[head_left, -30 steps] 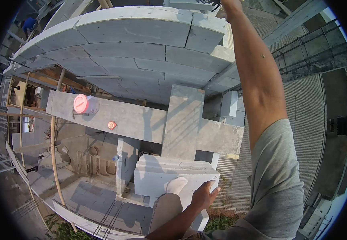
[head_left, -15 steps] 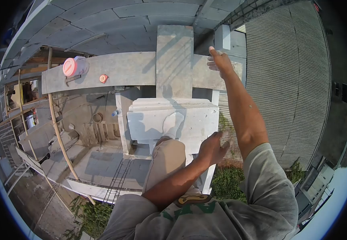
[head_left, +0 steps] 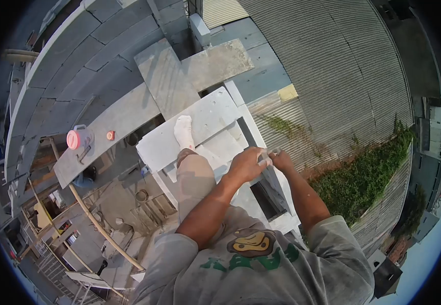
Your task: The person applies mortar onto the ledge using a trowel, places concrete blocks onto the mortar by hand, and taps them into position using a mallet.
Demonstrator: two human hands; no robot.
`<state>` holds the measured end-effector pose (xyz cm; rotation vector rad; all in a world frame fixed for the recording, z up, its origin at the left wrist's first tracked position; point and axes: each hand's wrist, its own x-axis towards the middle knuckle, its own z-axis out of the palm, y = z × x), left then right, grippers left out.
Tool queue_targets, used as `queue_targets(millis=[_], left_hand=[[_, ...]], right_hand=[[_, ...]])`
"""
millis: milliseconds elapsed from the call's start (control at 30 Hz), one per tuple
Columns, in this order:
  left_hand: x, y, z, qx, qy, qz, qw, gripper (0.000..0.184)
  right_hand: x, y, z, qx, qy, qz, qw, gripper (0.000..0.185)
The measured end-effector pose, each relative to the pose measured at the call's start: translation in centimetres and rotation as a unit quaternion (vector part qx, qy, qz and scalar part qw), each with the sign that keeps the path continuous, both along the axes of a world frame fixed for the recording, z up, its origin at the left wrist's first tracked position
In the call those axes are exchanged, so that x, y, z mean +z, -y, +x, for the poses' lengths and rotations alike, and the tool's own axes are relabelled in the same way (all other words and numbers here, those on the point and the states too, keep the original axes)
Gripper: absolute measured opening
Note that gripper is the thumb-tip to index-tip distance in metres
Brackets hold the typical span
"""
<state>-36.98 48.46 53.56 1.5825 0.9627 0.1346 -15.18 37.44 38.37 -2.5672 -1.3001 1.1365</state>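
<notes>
My left hand [head_left: 250, 164] and my right hand [head_left: 282, 160] are close together in front of my chest. The fingers of both are curled in a pinch. Something small and greyish seems to lie between their fingertips, too blurred to name. Below them are white blocks or slabs [head_left: 215, 109], stacked on a white wall top [head_left: 276, 188]. One foot in a white sock [head_left: 184, 131] stands on the upper slab, with the knee bent.
A grey plank walkway [head_left: 124, 114] carries a jug with a pink lid [head_left: 74, 139], a hammer [head_left: 83, 154] and a red tape measure [head_left: 110, 135]. A block wall [head_left: 108, 46] rises behind. Bamboo poles [head_left: 98, 229] stand left over a drop; a corrugated roof [head_left: 332, 66] lies lower right.
My right hand has come down from its outstretched reach to meet my left hand. The left hand has risen slightly and its fingers have closed. The whole view has turned.
</notes>
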Motion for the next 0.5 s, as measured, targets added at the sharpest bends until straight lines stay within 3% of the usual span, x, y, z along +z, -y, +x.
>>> queue_targets(millis=[33,67,100,200,267,300,333,367,500], left_hand=[[-0.4,0.5,-0.2,0.062,0.034,0.021,0.997,0.043],[0.1,0.5,-0.8,0.102,0.040,-0.049,0.993,0.041],[0.5,0.8,-1.5,0.133,0.049,-0.011,0.990,0.040],[1.5,3.3,-5.5,0.214,0.041,0.018,0.976,0.038],[3.2,4.7,-7.6,0.225,0.027,-0.015,0.974,0.037],[3.0,5.3,-8.6,0.215,0.024,0.027,0.976,0.037],[2.0,6.1,-9.6,0.204,0.024,0.067,0.976,0.037],[1.7,7.2,-10.2,0.194,0.025,0.104,0.975,0.037],[5.2,11.1,-9.2,0.184,-0.026,0.040,0.982,0.035]], right_hand=[[2.1,2.8,0.5,-0.045,-0.013,0.009,0.999,0.047],[3.9,6.0,0.8,-0.091,-0.025,0.017,0.995,0.045],[4.0,10.0,1.2,-0.134,-0.042,0.061,0.988,0.043],[8.0,22.6,2.0,-0.227,-0.041,-0.046,0.972,0.045],[5.9,30.9,2.2,-0.306,-0.063,-0.079,0.947,0.044],[7.1,33.7,1.5,-0.323,-0.043,-0.094,0.941,0.046],[2.5,39.7,1.3,-0.372,-0.010,-0.118,0.920,0.048],[2.7,42.3,0.6,-0.380,-0.026,-0.144,0.913,0.043],[3.7,48.6,-3.0,-0.479,-0.104,-0.179,0.853,0.037]])
